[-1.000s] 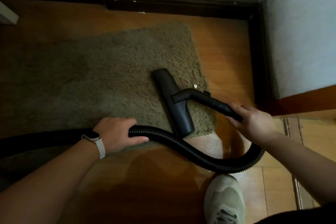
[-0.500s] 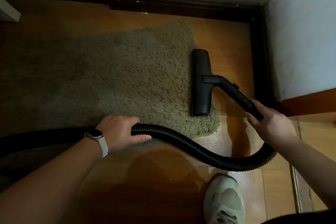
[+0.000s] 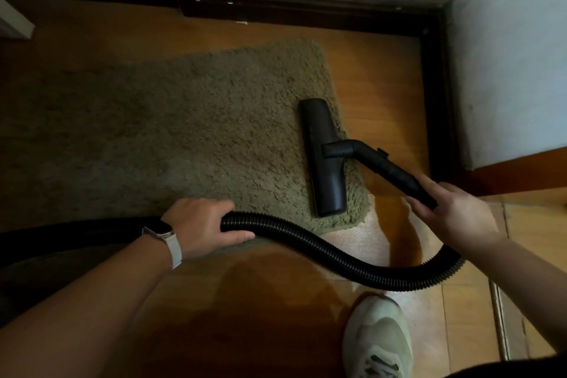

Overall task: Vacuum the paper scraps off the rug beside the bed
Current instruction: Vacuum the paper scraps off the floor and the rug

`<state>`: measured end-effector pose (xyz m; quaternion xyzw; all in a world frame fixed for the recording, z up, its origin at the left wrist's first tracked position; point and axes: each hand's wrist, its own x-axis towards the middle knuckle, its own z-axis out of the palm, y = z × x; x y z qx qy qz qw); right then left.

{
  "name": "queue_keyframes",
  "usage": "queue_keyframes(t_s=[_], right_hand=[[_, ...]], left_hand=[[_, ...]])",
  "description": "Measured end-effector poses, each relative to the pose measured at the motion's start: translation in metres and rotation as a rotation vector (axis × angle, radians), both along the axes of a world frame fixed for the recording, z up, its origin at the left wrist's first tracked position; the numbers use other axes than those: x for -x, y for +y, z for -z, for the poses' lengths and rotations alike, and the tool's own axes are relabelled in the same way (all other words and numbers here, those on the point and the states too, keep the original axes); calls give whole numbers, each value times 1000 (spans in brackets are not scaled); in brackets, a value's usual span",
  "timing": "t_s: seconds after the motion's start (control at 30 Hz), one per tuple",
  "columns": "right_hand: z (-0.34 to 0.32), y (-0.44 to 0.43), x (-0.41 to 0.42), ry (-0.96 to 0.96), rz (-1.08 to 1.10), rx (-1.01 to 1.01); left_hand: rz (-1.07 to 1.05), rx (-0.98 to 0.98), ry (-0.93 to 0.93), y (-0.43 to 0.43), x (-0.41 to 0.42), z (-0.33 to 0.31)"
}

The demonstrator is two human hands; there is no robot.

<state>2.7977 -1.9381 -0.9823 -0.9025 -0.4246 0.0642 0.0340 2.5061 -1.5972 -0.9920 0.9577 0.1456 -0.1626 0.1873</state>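
A shaggy olive rug [image 3: 184,138] lies on the wooden floor. The black vacuum floor head [image 3: 323,156] rests lengthwise on the rug's right edge. My right hand [image 3: 454,215] grips the black wand [image 3: 389,173] just behind the head. A ribbed black hose [image 3: 337,258] curves from the wand back to the left, and my left hand [image 3: 199,224], with a watch on the wrist, holds it near the rug's front edge. I see no paper scraps on the rug.
A dark skirting board [image 3: 306,9] runs along the far wall and down the right side. The pale bed side [image 3: 515,70] stands at right. My white shoe [image 3: 377,337] is on the floor at the front. A small white fleck [image 3: 241,22] lies by the skirting.
The floor head swung from the rug's middle right, over a white scrap, out to the right edge, then slid slightly back onto the rug. The scrap is gone from view.
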Motion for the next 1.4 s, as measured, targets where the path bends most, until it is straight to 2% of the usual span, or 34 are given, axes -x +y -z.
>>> queue_keyframes(t_s=[0.23,0.43,0.73,1.0,1.13,1.27,1.4], right_hand=[[-4,0,-2,57,-12,0],[-5,9,-6,194,-44,49],[-16,-12,-8,109,66,-87],[-12,-44,0,153,64,46],[-11,-18,0,59,-59,80],[-9,23,-3,45,-202,63],[-6,23,-6,62,-161,39]], left_hand=[[15,-26,49,-3,-1,-3],[20,-27,31,-1,-3,-6],[12,5,36,-3,1,-5],[15,13,7,-9,-5,1],[26,8,18,-8,-8,-2],[51,-15,13,-7,-6,-2],[34,19,37,-10,2,2]])
